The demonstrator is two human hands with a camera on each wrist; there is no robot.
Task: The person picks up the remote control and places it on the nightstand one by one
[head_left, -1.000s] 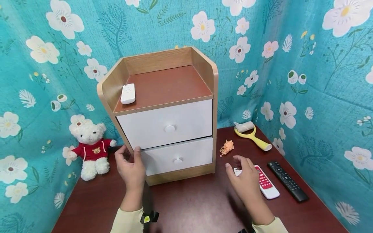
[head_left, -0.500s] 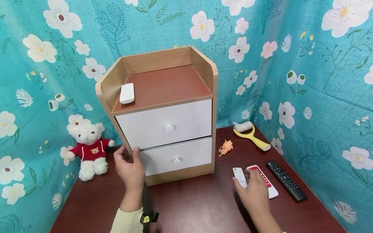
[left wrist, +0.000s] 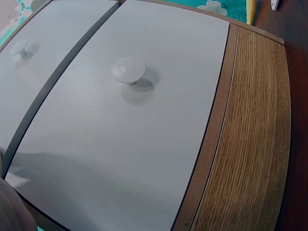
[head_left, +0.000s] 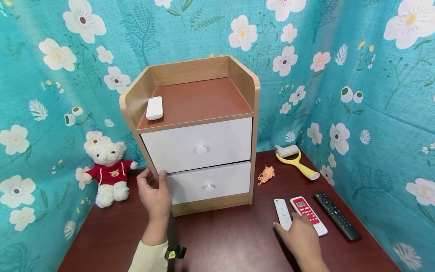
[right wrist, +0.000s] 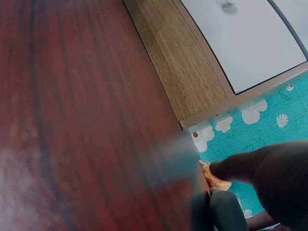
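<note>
A small wooden cabinet (head_left: 212, 209) with two white drawers stands on the dark red table. My left hand (head_left: 155, 196) grips its left edge, the thumb on the front and the fingers round the side. My right hand (head_left: 300, 236) is low over a slim white remote (head_left: 280, 209) lying on the table. Its thumb crosses the remote's lower left edge and its other fingers are on the right side, tips hidden. A red and white remote (head_left: 304, 209) lies just to the right, partly under the fingers. A black remote (head_left: 336, 216) lies beyond it.
Another white remote (head_left: 154, 108) rests on the cabinet top. Right of the cabinet lie an orange tangle of yarn (head_left: 266, 175) and a yellow-handled roller (head_left: 299, 163). A white teddy bear (head_left: 110, 172) in a red top sits left of it. A floral curtain (head_left: 204, 30) hangs behind.
My right hand has come down and to the right, from above the slim white remote to its lower end, uncovering its top. The left hand keeps its grip on the cabinet.
</note>
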